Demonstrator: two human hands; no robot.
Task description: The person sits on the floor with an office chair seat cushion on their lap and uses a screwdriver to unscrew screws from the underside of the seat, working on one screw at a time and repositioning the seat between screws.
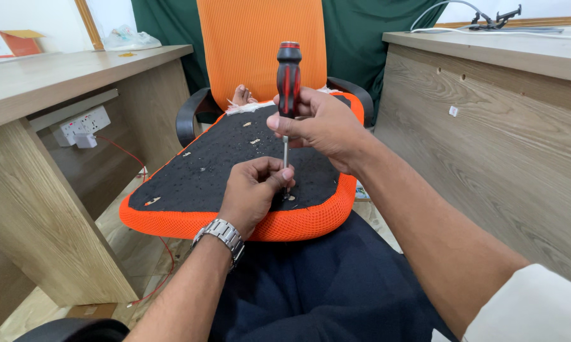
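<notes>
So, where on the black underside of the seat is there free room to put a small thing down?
Free: the black panel left of the screwdriver, between the orange rim and the armrest. Crowded: the near right edge, where the left hand and right hand work.

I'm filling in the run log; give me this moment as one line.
right hand: grips upright screwdriver | left hand: pinches shaft near tip | tip: on black chair seat underside

An orange-and-white box [10, 43] on the left desk; a small white label [453, 111] on the right desk's side
</notes>
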